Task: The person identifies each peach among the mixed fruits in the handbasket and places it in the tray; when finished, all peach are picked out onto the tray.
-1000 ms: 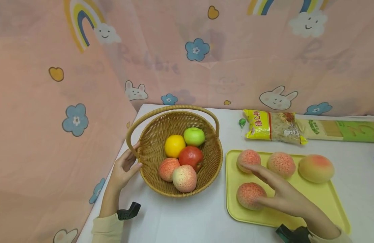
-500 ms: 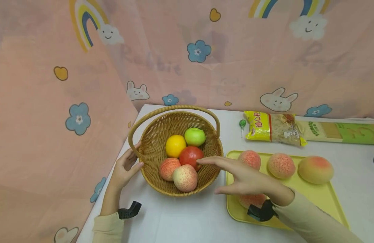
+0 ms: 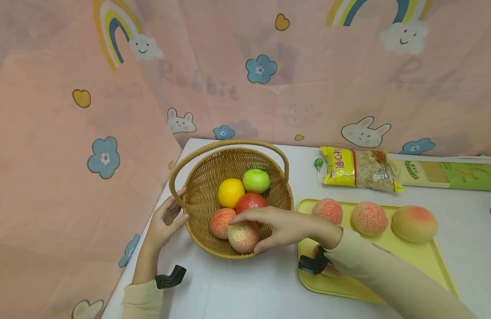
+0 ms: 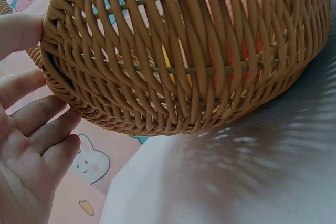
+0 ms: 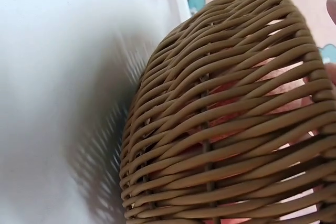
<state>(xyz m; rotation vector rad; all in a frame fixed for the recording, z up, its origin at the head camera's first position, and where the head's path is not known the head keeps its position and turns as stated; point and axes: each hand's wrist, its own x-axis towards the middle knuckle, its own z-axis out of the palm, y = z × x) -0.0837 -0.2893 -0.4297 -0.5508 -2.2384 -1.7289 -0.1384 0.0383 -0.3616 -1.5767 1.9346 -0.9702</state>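
A wicker basket [image 3: 199, 175] with an arched handle stands at the table's middle left. It holds a green apple [image 3: 256, 181], a yellow orange [image 3: 231, 193], a red fruit [image 3: 251, 202], an orange-red peach [image 3: 221, 223] and a pale speckled peach [image 3: 243, 239]. My left hand [image 3: 162, 224] touches the basket's left rim from outside, thumb and fingertips against the weave, as the left wrist view also shows. My right hand [image 3: 283, 228] reaches over the right rim, fingers and thumb spread around the pale peach. In the right wrist view the basket wall [image 5: 226, 114] mostly hides those fingers.
On the right lies a yellow tray [image 3: 404, 266] with several peaches, including one peach [image 3: 369, 218] at its back, and a mango [image 3: 415, 223]. Behind it are a lollipop [image 3: 318, 163], a pasta bag [image 3: 358, 169] and a long green noodle packet [image 3: 448, 173].
My right hand has moved left from above the tray, across the basket's right rim, to the pale peach. My left hand keeps its place at the basket; the fruits have not visibly moved.
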